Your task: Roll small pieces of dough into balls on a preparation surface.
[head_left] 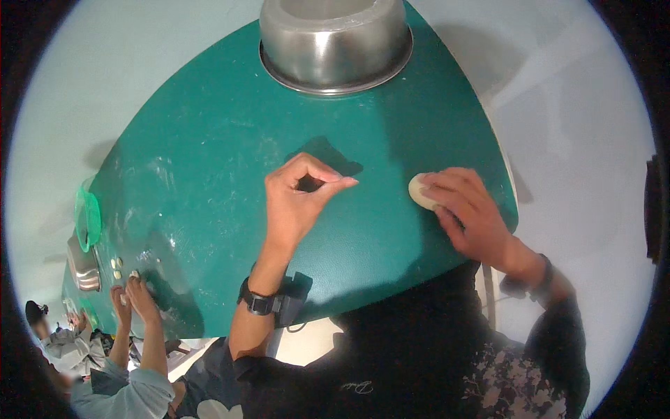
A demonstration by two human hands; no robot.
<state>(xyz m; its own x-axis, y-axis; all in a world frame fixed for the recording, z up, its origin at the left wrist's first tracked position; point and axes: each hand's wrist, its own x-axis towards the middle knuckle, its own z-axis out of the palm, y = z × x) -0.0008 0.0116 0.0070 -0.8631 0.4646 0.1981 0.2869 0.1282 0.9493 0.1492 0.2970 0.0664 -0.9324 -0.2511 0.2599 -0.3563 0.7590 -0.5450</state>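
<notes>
My left hand (296,199) hovers over the middle of the green table (209,181), thumb and forefinger pinched into a ring with nothing visible between them. My right hand (467,209) rests near the table's right edge, fingers laid over a pale round dough piece (419,190) and pressing on it. A black watch sits on my left wrist (259,302).
A large steel bowl (335,43) stands at the far edge of the table. At the left end another person's hands (132,293) work beside several small dough pieces (116,267), a green plastic bowl (88,213) and a small metal container (84,265). Flour dusts the left part of the tabletop.
</notes>
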